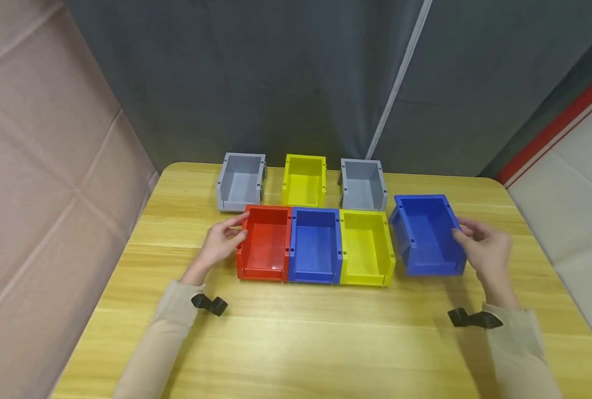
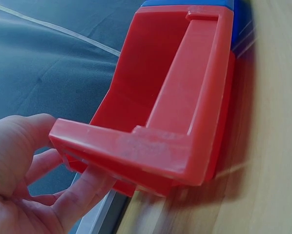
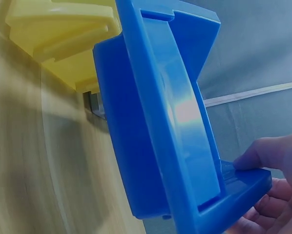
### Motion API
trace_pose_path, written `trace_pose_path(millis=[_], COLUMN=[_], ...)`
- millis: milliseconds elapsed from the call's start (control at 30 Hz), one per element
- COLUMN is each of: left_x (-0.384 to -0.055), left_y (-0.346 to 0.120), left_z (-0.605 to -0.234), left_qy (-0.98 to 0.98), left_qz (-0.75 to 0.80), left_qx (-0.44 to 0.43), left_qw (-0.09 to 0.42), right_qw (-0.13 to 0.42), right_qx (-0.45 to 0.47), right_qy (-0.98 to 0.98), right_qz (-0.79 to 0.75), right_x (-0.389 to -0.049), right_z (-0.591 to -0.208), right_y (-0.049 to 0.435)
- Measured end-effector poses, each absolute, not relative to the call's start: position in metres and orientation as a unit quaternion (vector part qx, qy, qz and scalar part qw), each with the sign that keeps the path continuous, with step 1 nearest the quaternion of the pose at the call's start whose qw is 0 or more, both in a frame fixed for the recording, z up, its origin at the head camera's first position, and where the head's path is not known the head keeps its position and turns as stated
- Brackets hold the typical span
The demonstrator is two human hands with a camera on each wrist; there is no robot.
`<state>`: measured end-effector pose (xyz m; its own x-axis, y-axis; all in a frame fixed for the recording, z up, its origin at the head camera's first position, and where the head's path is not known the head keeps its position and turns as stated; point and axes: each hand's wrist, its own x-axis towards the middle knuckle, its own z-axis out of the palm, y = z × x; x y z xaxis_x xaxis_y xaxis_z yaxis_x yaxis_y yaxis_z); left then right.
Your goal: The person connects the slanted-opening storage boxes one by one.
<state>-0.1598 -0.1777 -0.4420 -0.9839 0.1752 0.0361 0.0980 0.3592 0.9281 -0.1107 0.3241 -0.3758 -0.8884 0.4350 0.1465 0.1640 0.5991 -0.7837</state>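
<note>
My right hand (image 1: 487, 249) pinches the right side wall of a larger-looking blue bin (image 1: 427, 235), thumb at the rim and fingers outside. That bin is tilted and held off the tabletop, right of a yellow bin (image 1: 367, 244). My left hand (image 1: 218, 244) is at the left wall of a red bin (image 2: 156, 87), thumb at its rim and fingers against the outer side. The red bin, a second blue bin (image 1: 315, 244) and the yellow bin stand side by side in a front row, open fronts toward me.
Behind the row stand a grey bin (image 1: 241, 180), another yellow bin (image 1: 304, 180) and a second grey bin (image 1: 363, 185), spaced apart. A dark curtain (image 1: 276, 83) hangs beyond the wooden table (image 1: 300, 343). Pale panels flank both sides.
</note>
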Motion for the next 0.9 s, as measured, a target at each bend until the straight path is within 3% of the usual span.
trace_pose_path(millis=[200,633,900], left_x=[-0.16,-0.149,-0.145], left_y=[-0.178,-0.17,-0.168], left_z=[-0.441,-0.417,-0.408], left_qy=[0.823,0.813,0.812], left_qz=[0.562,0.573,0.574], left_qx=[0.077,0.097,0.095], left_qw=[0.037,0.032,0.033], right_qw=[0.145,0.196,0.158], right_qx=[-0.184,-0.174,-0.154], right_qy=[-0.882,-0.862,-0.897], right_qz=[0.408,0.434,0.383], right_x=[-0.106,-0.108,-0.102], right_z=[-0.375,-0.394,-0.386], right_y=[0.325,0.325,0.319])
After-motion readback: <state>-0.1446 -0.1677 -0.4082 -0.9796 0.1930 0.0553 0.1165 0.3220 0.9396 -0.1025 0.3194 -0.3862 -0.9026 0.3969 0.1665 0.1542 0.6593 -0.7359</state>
